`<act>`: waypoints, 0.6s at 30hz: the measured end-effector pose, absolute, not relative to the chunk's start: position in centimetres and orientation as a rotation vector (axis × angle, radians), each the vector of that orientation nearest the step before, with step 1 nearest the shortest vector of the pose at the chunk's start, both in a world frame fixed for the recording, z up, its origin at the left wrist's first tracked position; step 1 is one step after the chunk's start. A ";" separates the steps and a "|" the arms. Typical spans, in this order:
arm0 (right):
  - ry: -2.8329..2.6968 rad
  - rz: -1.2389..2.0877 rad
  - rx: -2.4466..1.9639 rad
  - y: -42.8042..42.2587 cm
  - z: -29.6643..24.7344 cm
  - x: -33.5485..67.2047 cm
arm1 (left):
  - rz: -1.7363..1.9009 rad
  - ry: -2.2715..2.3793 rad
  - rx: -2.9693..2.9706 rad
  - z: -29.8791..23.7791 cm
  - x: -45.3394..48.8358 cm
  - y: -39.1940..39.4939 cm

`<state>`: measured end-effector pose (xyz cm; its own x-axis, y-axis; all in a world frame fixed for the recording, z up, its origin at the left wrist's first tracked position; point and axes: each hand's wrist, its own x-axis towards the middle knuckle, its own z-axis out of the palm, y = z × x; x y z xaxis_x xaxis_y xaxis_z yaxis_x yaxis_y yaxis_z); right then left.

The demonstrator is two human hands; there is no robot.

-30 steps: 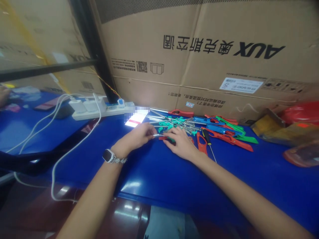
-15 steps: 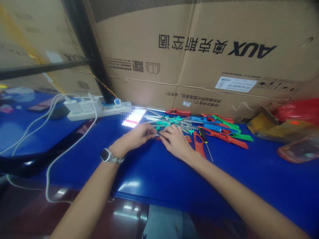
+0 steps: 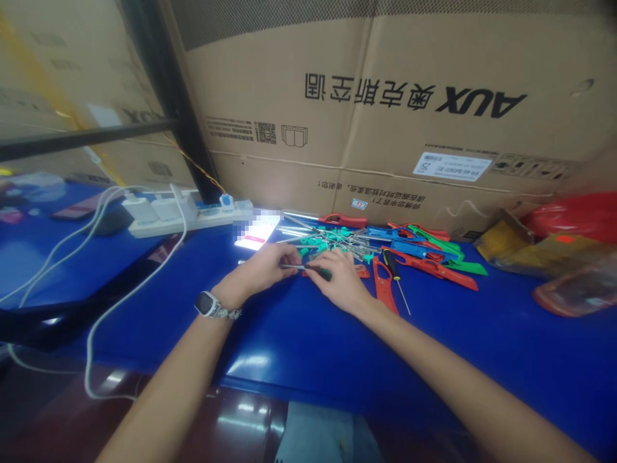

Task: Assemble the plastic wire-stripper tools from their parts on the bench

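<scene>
On the blue table (image 3: 308, 334), my left hand (image 3: 263, 268) and my right hand (image 3: 340, 278) meet just in front of a pile of tools (image 3: 376, 247). Both pinch the same small screwdriver (image 3: 306, 267): the left fingers close on its metal shaft, the right fingers on its dark handle. A red plastic piece (image 3: 361, 271) lies under the right fingers. A watch (image 3: 208, 303) sits on my left wrist. The pile holds red, blue and green plastic handles and metal shafts, and a black-handled screwdriver (image 3: 393, 267) lies to the right of my right hand.
A big AUX cardboard box (image 3: 385, 116) stands right behind the pile. A lit phone (image 3: 258, 230) lies left of the tools, beside a white power strip (image 3: 187, 212) with chargers and trailing cables (image 3: 96, 283). Red and yellow bags (image 3: 569, 251) lie at the right. A black post (image 3: 164, 96) rises at the left.
The view has shifted slightly. My hands stayed together at the pile's front edge, and the screwdriver's dark handle now shows between my right fingers.
</scene>
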<state>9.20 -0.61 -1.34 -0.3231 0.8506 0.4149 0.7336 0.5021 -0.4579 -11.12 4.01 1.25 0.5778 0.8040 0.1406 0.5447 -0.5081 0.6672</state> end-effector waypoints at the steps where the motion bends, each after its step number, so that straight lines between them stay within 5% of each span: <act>1: -2.123 0.252 -1.288 -0.6 -1.3 9.2 | 0.592 1.071 2.246 1.2 -11.1 4.0; 18: -2.138 0.326 -1.134 0.5 -1.0 9.7 | 0.558 0.970 2.323 1.9 -11.7 3.8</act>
<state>9.72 0.51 -0.95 -0.3840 0.8037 0.4545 0.6319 0.5877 -0.5054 -11.73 3.78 1.87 0.6525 0.7409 0.1591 0.5097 -0.5845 0.6313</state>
